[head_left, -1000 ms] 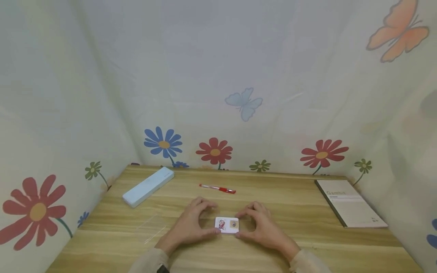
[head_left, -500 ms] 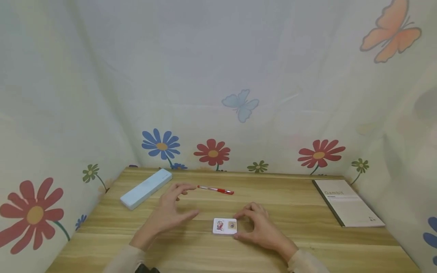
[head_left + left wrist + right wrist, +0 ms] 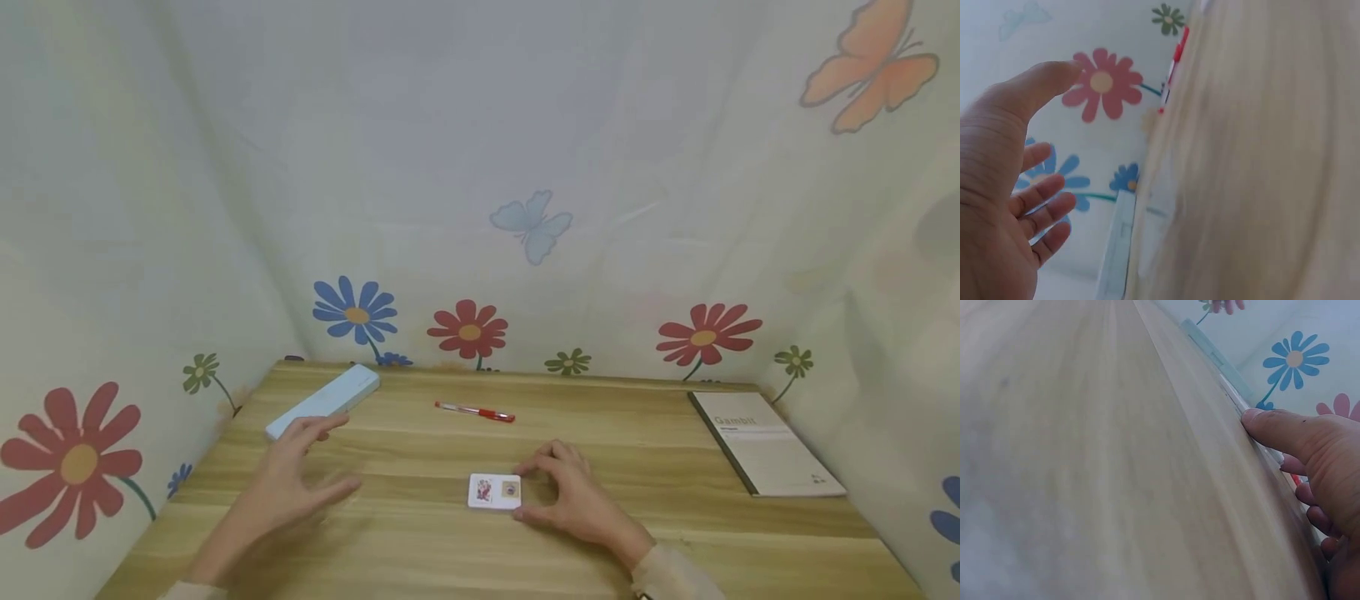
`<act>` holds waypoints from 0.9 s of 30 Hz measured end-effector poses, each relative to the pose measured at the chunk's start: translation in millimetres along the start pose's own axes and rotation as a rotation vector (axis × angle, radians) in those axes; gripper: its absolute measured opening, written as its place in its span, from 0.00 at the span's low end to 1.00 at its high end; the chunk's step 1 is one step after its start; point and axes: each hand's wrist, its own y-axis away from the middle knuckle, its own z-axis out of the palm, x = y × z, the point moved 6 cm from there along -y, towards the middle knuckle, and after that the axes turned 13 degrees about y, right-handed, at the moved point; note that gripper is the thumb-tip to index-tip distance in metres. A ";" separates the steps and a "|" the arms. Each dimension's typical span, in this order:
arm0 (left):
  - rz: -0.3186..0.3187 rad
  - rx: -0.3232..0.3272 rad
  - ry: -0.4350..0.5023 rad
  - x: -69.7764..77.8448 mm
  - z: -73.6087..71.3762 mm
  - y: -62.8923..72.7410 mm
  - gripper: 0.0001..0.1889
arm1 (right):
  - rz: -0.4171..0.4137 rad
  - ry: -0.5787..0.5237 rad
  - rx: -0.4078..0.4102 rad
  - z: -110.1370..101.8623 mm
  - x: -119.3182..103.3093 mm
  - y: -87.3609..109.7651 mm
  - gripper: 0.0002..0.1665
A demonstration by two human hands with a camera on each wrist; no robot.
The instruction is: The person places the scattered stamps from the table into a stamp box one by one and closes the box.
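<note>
A small white flat rectangular piece (image 3: 494, 492), like a card pack, lies on the table with two printed pictures, a red figure and a gold square. My right hand (image 3: 573, 496) holds its right end, thumb at the near corner and index finger at the far corner. Off to the left, my left hand (image 3: 288, 479) is in the air with thumb and fingers spread and nothing between them. Its fingertips overlap the near end of a light blue long box (image 3: 330, 398) in the head view. A pale see-through sheet (image 3: 1159, 215) shows beside that box in the left wrist view.
A red-capped pen (image 3: 476, 412) lies beyond the white piece. At the right of the wooden table (image 3: 600, 417) is a notebook (image 3: 765, 444) with a dark spine. A flower-printed curtain (image 3: 420, 167) encloses the back and sides.
My left hand has let go of the white piece's left end and moved left toward the blue box. My right hand has stayed at the right end, and the piece has not moved.
</note>
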 end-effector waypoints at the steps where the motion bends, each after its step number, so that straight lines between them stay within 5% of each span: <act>1: -0.006 -0.009 -0.002 -3.4 -2.8 4.2 0.47 | -0.002 0.003 0.003 -0.8 0.0 -0.4 0.32; 7: -0.088 -0.043 -0.002 -21.4 -13.0 24.9 0.47 | -0.005 0.004 0.005 -4.1 1.1 -1.2 0.32; 14: -0.234 -0.098 -0.059 -36.9 -8.5 43.8 0.52 | -0.001 -0.004 -0.004 -2.3 1.9 0.0 0.32; 21: -0.205 -0.124 -0.163 -49.0 1.7 54.6 0.51 | 0.001 -0.008 -0.005 -0.2 2.4 0.4 0.32; 27: -0.168 -0.121 -0.139 -53.1 0.6 55.9 0.42 | 0.001 -0.007 -0.003 -0.4 1.0 0.0 0.31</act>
